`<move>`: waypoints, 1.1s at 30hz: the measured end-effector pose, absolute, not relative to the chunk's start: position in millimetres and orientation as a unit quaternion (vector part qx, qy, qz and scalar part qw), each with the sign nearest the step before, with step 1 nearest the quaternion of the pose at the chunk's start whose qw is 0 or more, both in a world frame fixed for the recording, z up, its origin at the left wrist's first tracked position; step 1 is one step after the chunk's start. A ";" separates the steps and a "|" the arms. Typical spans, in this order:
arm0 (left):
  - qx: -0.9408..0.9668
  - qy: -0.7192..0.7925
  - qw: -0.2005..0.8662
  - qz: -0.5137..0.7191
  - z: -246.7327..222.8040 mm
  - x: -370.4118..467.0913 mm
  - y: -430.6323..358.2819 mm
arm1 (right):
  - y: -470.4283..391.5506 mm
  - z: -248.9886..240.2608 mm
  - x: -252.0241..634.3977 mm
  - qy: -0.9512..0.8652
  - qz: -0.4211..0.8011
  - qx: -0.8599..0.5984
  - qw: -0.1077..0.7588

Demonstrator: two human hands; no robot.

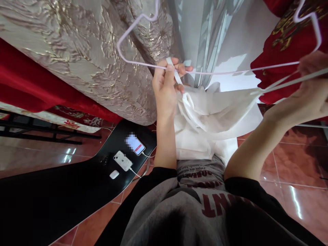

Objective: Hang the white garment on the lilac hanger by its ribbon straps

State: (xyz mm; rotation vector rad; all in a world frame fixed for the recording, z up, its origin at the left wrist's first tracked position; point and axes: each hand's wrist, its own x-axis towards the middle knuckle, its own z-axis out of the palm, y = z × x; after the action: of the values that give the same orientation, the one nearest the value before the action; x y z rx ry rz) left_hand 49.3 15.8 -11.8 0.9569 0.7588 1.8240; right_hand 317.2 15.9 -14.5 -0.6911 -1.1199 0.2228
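Okay, left hand (166,77): just above frame centre, forearm (165,140) running nearly straight up, wrist tipped a bit right. Thumb and fingers are clamped on the lower bar of a lilac hanger (217,73) plus a white strap (177,77) crossing it; other fingertips point right.
Right hand (307,82): way over at the right edge, arm slanting up and outward from bottom centre. Finger area is a blur, so can't tell if it's gripping or loose. Pale straps (288,83) run up to it.
Lilac hanger: stretched across the upper frame, notched shoulders on both sides, top chopped off by the upper edge. Its right end gets lost around the blurry fingers.
White cloth (217,116): hanging in folds between the arms, right of centre, bunched where the straps meet it. Folds hide its actual shape.
Black surface (84,181): lower left, very dark, running out of frame. Two phones (123,161) with cables and a small white case (114,174) sit on it; one screen is partly pixelated.
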 end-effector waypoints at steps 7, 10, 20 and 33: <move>0.379 0.314 0.469 0.733 -10.7 52.7 10.7 | 44.3 -9.8 238.5 -0.699 0.114 -0.391 0.588; 0.365 0.340 0.397 0.770 -15.6 30.1 7.2 | 45.2 -23.5 237.2 -0.675 0.143 -0.409 0.597; 0.387 0.422 0.120 0.811 -0.5 -39.5 29.3 | 40.5 -32.4 240.1 -0.664 0.169 -0.404 0.606; 0.422 0.355 0.127 0.824 25.7 -39.5 41.2 | 36.6 -29.4 240.8 -0.660 0.179 -0.418 0.598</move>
State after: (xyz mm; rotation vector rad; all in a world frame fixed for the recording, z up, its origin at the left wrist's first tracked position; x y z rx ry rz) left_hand -39.5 41.2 25.7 1.2293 1.0345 2.3987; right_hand 240.8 36.6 -29.4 -0.9701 -1.5315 0.4152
